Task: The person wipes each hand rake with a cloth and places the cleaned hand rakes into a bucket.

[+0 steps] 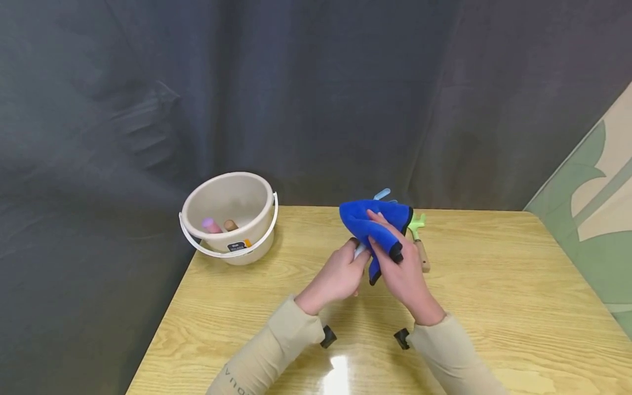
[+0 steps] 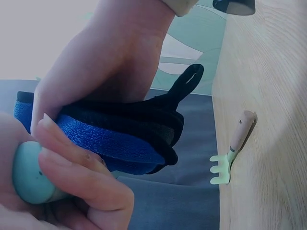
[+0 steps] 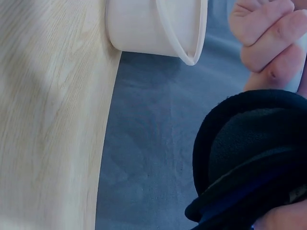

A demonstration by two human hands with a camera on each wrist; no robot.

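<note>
The table (image 1: 494,285) is pale wood grain with a glossy varnish that mirrors the light. The blue cloth (image 1: 367,222) looks like plush, nubbly microfibre with a black stitched edge. The bucket (image 1: 232,203) is smooth cream plastic, slightly shiny. The small rake (image 2: 225,167) has matt green plastic tines and a bare wooden handle. The backdrop curtain (image 1: 296,99) is matt grey fabric.

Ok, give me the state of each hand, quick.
Left hand: closed around the pale blue handle of a tool.
Right hand: closed on the blue cloth, wrapped over that tool.
</note>
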